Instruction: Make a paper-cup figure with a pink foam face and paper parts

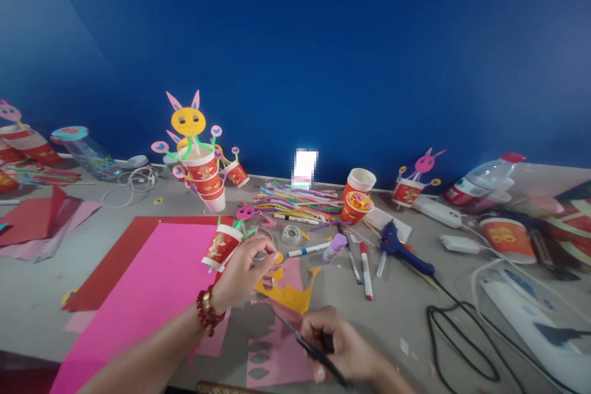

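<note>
My left hand (244,274), with a red bead bracelet at the wrist, pinches a small yellow paper disc (279,258) between thumb and fingertips. Below and to the right, my right hand (339,341) is closed round a pair of scissors (318,354) with black handles, blades pointing up and left. Between the hands lies a yellow paper scrap (289,297) with cut edges. Under the scissors is a pink paper sheet (272,345) with leaf-shaped holes. A red paper cup (221,246) with a pink face leans just behind my left hand.
Bright pink card (152,277) covers the left front. Behind are stacked decorated cups (203,175), pipe cleaners (300,200), a tape roll (291,234) and a cup of yellow scraps (356,206). Markers (365,271), a blue glue gun (404,249) and a black cord (462,338) lie right.
</note>
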Motion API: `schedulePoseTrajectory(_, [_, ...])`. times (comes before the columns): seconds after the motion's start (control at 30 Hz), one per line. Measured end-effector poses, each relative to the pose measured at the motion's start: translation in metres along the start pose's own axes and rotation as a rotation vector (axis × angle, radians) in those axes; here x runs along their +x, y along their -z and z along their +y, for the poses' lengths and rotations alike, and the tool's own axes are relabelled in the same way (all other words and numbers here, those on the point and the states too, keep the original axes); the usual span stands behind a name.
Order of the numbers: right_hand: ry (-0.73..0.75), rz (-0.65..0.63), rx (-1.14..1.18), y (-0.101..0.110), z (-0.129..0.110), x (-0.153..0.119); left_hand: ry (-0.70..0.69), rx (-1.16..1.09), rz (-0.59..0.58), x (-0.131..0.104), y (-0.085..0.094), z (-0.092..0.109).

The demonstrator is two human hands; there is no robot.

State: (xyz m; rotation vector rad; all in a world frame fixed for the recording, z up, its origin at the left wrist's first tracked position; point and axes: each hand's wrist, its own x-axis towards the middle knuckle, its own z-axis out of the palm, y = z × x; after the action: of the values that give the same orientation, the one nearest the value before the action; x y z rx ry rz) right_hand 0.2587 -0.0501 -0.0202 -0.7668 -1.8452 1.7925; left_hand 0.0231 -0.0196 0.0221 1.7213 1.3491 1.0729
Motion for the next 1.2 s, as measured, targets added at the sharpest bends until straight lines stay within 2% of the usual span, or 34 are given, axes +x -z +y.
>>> schedulePoseTrajectory(0.07, [0.014,-0.021,0.001,-0.001,-0.003,-0.002,0.002,0.021,-0.019,0.000,0.000,0.002])
schedulePoseTrajectory(0.17, [0.021,-0.035,0.020,0.000,-0.005,-0.004,0.106,-0.053,-0.127,0.001,-0.002,0.007])
schedulePoseTrajectory(0.23, [0.031,-0.038,0.021,0.000,-0.006,-0.005,0.124,-0.010,-0.198,0.004,-0.004,0.011])
schedulePoseTrajectory(0.4, [0.073,-0.055,0.004,-0.001,-0.007,-0.007,-0.084,0.508,-0.287,0.021,-0.009,0.018])
schedulePoseTrajectory(0.47, [0.077,-0.048,0.007,-0.002,-0.007,-0.009,-0.103,0.604,-0.283,0.028,-0.013,0.017])
schedulePoseTrajectory(0.73, [0.126,-0.040,-0.021,-0.003,-0.009,-0.011,-0.083,0.698,-0.312,0.028,-0.032,0.001])
schedulePoseTrajectory(0.93, [0.130,-0.050,-0.006,-0.005,-0.008,-0.012,-0.071,0.728,-0.253,0.018,-0.021,0.002])
schedulePoseTrajectory(1.07, [0.147,-0.019,0.034,-0.004,-0.009,-0.013,-0.089,0.685,-0.302,0.009,-0.016,0.002])
schedulePoseTrajectory(1.2, [0.194,0.079,0.085,-0.002,-0.011,-0.015,-0.116,0.634,-0.326,0.001,-0.018,-0.002])
